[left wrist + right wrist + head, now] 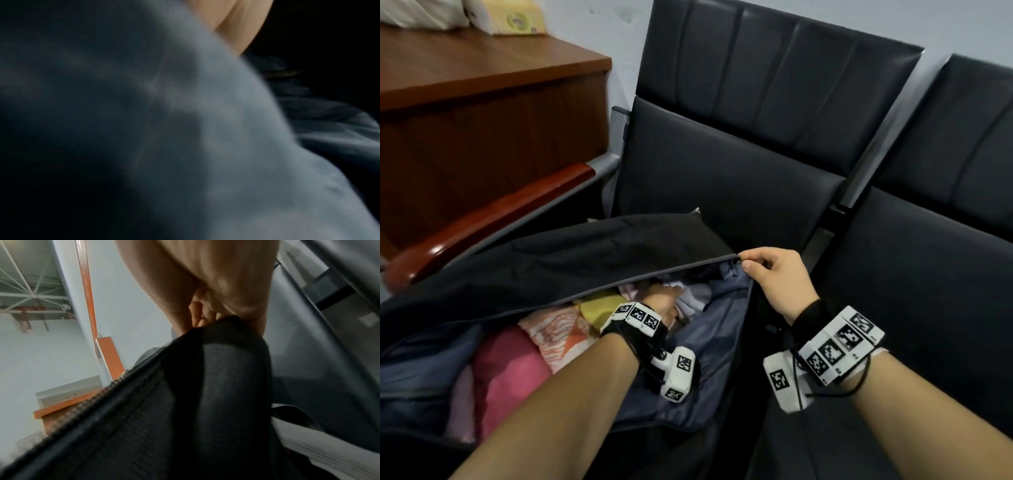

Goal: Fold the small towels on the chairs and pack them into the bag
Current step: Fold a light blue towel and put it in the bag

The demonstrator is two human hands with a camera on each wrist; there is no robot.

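Note:
A black bag (571, 253) lies open on the left chair seat (722, 178). My right hand (747, 261) pinches the bag's upper zipper edge at its right end and holds it up; the right wrist view shows my fingertips (195, 321) on that black edge (156, 395). My left hand (662, 301) is inside the bag, on a pale lilac towel (697, 298), with its fingers hidden. Pink (510, 363), orange-striped (554, 329) and yellow (599, 305) towels lie packed to the left. The left wrist view shows only blurred grey-blue cloth (216, 129).
A second black chair seat (928, 291) stands to the right, bare. A wooden armrest (500, 222) runs along the bag's left side. Behind it stands a wooden cabinet (482, 102) with a tissue pack (517, 17) on top.

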